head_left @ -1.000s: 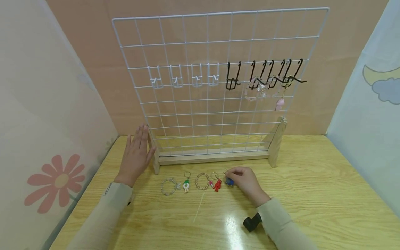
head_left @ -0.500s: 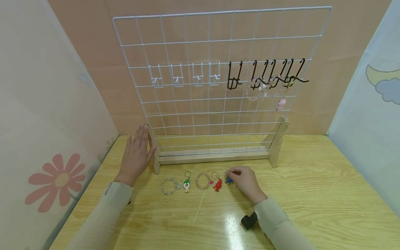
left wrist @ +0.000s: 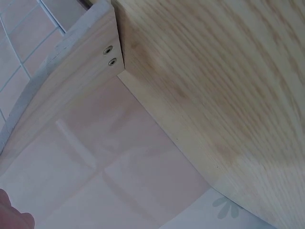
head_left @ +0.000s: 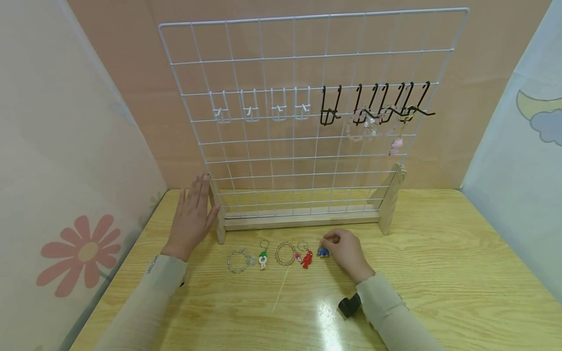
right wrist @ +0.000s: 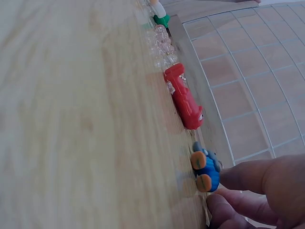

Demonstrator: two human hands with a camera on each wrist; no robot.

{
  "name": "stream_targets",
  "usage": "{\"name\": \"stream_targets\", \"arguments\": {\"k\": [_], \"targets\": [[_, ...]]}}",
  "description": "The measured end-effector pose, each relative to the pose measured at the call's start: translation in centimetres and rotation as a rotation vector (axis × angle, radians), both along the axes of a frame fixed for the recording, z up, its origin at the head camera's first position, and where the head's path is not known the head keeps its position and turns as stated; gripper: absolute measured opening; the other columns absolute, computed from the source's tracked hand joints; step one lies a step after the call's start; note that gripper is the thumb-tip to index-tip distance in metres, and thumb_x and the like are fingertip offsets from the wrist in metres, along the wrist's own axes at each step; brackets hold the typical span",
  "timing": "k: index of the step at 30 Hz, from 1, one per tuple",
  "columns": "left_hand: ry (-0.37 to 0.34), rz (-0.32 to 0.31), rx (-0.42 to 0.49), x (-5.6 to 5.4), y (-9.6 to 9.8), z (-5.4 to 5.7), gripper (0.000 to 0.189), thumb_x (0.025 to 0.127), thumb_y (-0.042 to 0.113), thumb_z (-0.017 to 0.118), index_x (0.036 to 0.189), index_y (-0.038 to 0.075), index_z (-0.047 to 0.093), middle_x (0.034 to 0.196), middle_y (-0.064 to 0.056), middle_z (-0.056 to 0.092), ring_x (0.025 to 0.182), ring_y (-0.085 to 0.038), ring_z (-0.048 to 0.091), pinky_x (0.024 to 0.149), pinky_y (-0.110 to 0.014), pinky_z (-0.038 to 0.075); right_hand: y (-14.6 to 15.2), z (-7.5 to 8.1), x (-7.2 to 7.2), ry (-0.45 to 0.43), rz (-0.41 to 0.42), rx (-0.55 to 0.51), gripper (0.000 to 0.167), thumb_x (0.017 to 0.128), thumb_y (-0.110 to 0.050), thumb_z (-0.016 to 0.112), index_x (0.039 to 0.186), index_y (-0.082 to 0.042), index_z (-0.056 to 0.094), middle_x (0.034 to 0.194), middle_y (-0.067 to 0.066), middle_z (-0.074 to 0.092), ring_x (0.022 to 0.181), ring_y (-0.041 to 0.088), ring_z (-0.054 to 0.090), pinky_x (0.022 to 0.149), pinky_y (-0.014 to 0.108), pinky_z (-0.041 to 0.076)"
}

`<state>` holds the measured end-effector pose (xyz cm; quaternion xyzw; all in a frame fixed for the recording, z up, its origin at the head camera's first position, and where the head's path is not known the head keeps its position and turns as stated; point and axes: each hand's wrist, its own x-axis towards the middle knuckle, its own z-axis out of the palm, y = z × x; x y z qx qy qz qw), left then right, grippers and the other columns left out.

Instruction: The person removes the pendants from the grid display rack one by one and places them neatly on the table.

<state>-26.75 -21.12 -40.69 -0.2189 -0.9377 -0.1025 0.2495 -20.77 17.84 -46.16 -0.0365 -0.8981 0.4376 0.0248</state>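
The step in hand looks to be picking up the blue charm (head_left: pixel 323 252), which lies on the desk (head_left: pixel 237 312) at nine o'clock from the right hand (head_left: pixel 347 251). That hand's thumb and forefinger seem to pinch it by its ring, though the ring itself is mostly hidden. The left hand (head_left: pixel 190 217), fingers straight and holding nothing, rests against the rack's left upright (head_left: pixel 218 225), probably to steady it.

Lifting probably calls for a firm pinch and a rise straight off the wood, since the red charm (head_left: pixel 307 260) lies near at eight o'clock from the blue one. If the charm is to hang, the leftmost black hook (head_left: pixel 328 117), at twelve o'clock above it, seems the handiest; the ring would need turning to meet the prong.
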Motion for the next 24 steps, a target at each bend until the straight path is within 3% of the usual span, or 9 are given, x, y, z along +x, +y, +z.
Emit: {"name": "stream_targets", "arguments": {"k": [7,13,20,24], "targets": [[0.003,-0.005,0.004,0.1,0.1,0.1,0.087,0.104,0.024,0.059,0.162,0.003,-0.002,0.169,-0.018,0.004,0.156,-0.032,0.006,0.123,-0.058,0.006,0.2,-0.3,-0.1,-0.022,-0.014,-0.042,0.016,0.095,-0.011,0.069,0.104,0.002,0.072,0.087,0.008,0.068,0.072,0.017,0.060,0.062,0.029,0.049],[0.003,-0.009,0.005,0.1,0.2,0.2,0.087,0.104,0.024,0.059,0.162,0.003,-0.002,0.169,-0.019,0.005,0.156,-0.034,0.008,0.123,-0.058,0.006,0.7,0.1,0.0,-0.025,0.009,-0.082,0.020,0.099,-0.013,0.064,0.111,0.001,0.071,0.097,0.010,0.069,0.079,0.019,0.064,0.067,0.031,0.053],[0.002,-0.004,0.004,0.0,0.2,0.1,0.088,0.104,0.025,0.059,0.162,0.004,-0.003,0.169,-0.020,0.007,0.155,-0.034,0.009,0.123,-0.058,0.006,1.0,2.6,-0.2,0.130,0.030,-0.107,0.020,0.100,-0.013,0.064,0.114,0.000,0.070,0.101,0.010,0.069,0.090,0.022,0.062,0.078,0.031,0.052],[-0.003,0.004,0.010,0.0,0.1,0.0,0.086,0.104,0.027,0.058,0.163,0.004,-0.001,0.169,-0.019,0.006,0.156,-0.034,0.008,0.122,-0.061,0.009,1.0,4.8,-0.3,0.235,0.017,-0.145,0.019,0.100,-0.013,0.064,0.114,0.000,0.070,0.103,0.012,0.069,0.093,0.023,0.063,0.082,0.023,0.052]]}}
